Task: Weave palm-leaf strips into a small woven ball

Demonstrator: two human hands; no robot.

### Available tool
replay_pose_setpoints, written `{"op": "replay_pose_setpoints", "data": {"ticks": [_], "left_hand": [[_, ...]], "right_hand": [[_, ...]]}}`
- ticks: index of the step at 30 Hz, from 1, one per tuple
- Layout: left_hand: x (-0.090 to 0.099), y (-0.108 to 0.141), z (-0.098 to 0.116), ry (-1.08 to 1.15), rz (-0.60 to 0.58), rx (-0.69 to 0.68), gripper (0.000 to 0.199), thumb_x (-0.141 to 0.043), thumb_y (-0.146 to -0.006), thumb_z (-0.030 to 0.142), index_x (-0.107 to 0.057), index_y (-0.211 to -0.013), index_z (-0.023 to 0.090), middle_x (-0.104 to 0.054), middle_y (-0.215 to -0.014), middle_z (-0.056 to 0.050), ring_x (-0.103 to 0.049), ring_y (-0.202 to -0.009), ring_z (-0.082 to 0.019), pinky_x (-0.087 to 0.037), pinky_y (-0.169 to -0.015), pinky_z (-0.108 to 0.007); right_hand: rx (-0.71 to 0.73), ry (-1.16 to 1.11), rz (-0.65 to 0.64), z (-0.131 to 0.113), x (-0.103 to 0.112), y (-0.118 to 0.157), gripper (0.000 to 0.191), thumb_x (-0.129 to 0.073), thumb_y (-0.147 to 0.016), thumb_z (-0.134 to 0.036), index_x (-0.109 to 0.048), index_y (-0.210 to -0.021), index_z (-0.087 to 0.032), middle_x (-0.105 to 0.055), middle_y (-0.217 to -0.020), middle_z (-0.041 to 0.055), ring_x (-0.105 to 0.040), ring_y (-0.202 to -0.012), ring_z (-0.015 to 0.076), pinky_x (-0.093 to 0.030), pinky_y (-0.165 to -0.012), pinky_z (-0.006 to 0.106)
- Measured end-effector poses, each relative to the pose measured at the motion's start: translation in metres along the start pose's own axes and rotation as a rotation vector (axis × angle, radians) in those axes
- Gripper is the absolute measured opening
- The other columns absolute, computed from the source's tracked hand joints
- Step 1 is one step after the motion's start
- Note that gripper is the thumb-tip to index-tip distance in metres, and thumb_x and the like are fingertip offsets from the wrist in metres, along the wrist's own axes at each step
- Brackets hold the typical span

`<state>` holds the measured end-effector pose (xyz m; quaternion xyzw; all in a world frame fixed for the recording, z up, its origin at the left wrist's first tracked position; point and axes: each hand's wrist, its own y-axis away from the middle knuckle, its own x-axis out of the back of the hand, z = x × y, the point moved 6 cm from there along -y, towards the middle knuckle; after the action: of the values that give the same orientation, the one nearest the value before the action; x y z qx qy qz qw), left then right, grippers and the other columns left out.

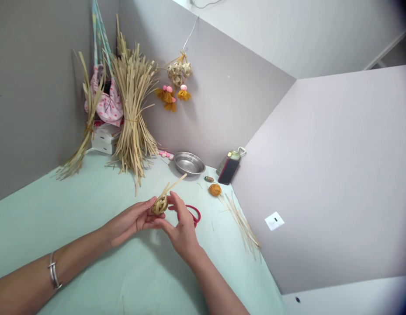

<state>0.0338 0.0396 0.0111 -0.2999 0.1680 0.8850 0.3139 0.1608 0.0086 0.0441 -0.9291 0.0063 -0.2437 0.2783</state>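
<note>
A small ball woven from straw strips (160, 204) is held up over the table, with a few loose strip ends sticking out to the upper right. My left hand (137, 218) grips it from the left between thumb and fingers. From the right, my right hand (183, 227) curls its fingers against the same ball, thumb below it and index finger near the loose ends. Partly hidden behind my right hand are red-handled scissors (196, 214) on the table. The ball's underside is hidden by my fingers.
On the pale green table (91, 197) stand a steel bowl (189, 163), a phone (229, 170) leaning on a bottle, an orange yarn ball (215, 189) and loose straw strips (244, 225). Behind are a large straw bundle (132, 100) and hanging woven balls with tassels (178, 72).
</note>
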Motion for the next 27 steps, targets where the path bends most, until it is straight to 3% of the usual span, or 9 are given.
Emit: {"op": "replay_pose_setpoints", "data": {"ticks": [5, 12, 17, 19, 22, 25, 27], "left_hand": [[-0.003, -0.001, -0.005, -0.065, -0.043, 0.006, 0.036, -0.055, -0.094, 0.044, -0.068, -0.117, 0.019, -0.072, -0.092, -0.008, -0.065, -0.081, -0.019, -0.059, -0.078, -0.033], [-0.005, 0.0, -0.008, -0.047, -0.048, 0.051, 0.032, -0.056, -0.094, 0.043, -0.071, -0.104, 0.016, -0.072, -0.088, -0.007, -0.067, -0.079, -0.018, -0.058, -0.076, -0.031], [-0.001, 0.001, -0.013, -0.142, -0.018, 0.093, 0.046, -0.049, -0.093, 0.055, -0.071, -0.094, 0.014, -0.07, -0.081, -0.008, -0.067, -0.074, -0.02, -0.056, -0.076, -0.034], [0.003, -0.001, -0.01, -0.259, 0.01, 0.044, 0.047, -0.048, -0.092, 0.057, -0.068, -0.089, 0.015, -0.067, -0.079, -0.006, -0.065, -0.071, -0.02, -0.055, -0.073, -0.035], [0.011, -0.003, 0.002, -0.477, 0.104, -0.144, 0.032, -0.065, -0.084, 0.05, -0.062, -0.092, 0.02, -0.063, -0.085, -0.003, -0.063, -0.076, -0.02, -0.054, -0.076, -0.035], [0.013, -0.002, 0.012, -0.63, 0.17, -0.3, 0.039, -0.077, -0.076, 0.04, -0.059, -0.107, 0.023, -0.064, -0.107, -0.006, -0.063, -0.094, -0.024, -0.052, -0.086, -0.038], [0.01, 0.0, 0.014, -0.658, 0.148, -0.299, 0.041, -0.073, -0.079, 0.039, -0.059, -0.115, 0.025, -0.063, -0.119, -0.009, -0.063, -0.103, -0.026, -0.05, -0.091, -0.04]], "right_hand": [[-0.154, -0.141, -0.004, 0.006, -0.003, -0.002, 0.047, -0.077, -0.077, -0.029, -0.062, -0.121, -0.024, -0.068, -0.109, 0.0066, -0.063, -0.099, 0.0229, -0.053, -0.09, 0.038], [-0.324, -0.383, -0.038, 0.005, -0.006, -0.005, 0.031, -0.07, -0.081, -0.032, -0.066, -0.11, -0.021, -0.069, -0.103, 0.0051, -0.065, -0.092, 0.0205, -0.054, -0.083, 0.034], [-0.415, -0.491, -0.033, 0.013, -0.006, -0.006, 0.024, -0.068, -0.082, -0.038, -0.068, -0.096, -0.019, -0.07, -0.089, 0.0038, -0.063, -0.082, 0.0182, -0.052, -0.077, 0.031], [-0.457, -0.537, -0.01, 0.018, -0.005, -0.006, 0.024, -0.066, -0.083, -0.041, -0.068, -0.092, -0.019, -0.07, -0.087, 0.0037, -0.063, -0.081, 0.0178, -0.052, -0.078, 0.031], [-0.512, -0.639, 0.016, 0.025, -0.006, -0.004, 0.027, -0.067, -0.082, -0.043, -0.067, -0.091, -0.018, -0.069, -0.089, 0.0047, -0.064, -0.08, 0.0182, -0.053, -0.074, 0.03], [-0.508, -0.699, 0.003, 0.025, -0.008, -0.004, 0.03, -0.068, -0.08, -0.045, -0.067, -0.093, -0.018, -0.07, -0.092, 0.0061, -0.065, -0.084, 0.0197, -0.054, -0.076, 0.032], [-0.483, -0.687, -0.013, 0.022, -0.007, -0.005, 0.031, -0.068, -0.08, -0.046, -0.068, -0.096, -0.019, -0.07, -0.092, 0.0062, -0.065, -0.086, 0.0204, -0.054, -0.079, 0.034]]}}
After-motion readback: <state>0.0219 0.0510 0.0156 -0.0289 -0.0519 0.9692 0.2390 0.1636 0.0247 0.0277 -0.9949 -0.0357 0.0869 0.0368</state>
